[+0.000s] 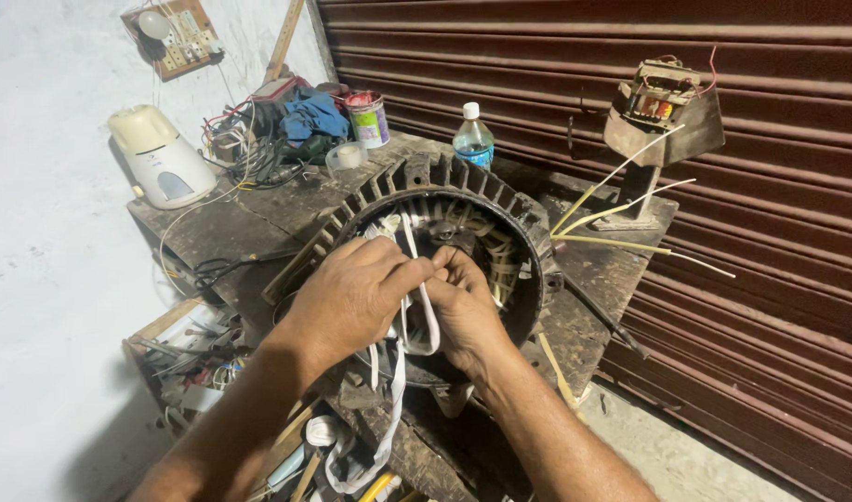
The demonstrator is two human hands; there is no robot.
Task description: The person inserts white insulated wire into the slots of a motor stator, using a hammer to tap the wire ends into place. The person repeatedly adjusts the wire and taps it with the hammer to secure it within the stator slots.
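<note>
Two hands met over the motor shell (pixel 528 232) at desk (pixel 231 228) centre: left hand (pixel 351 297) and right hand (pixel 463 311), each grip pinched shut on white tape (pixel 429 316). Bottle (pixel 472 139) at twelve o'clock. Risk: tape likely snagging on windings, tearing.

Your one head-worn view, looking steeply down from close above your left hand (pixel 351 293) and right hand (pixel 463 311), facing the dark worn wooden workbench (pixel 231 228), ribbed maroon metal shutter (pixel 556 56) behind.
</note>
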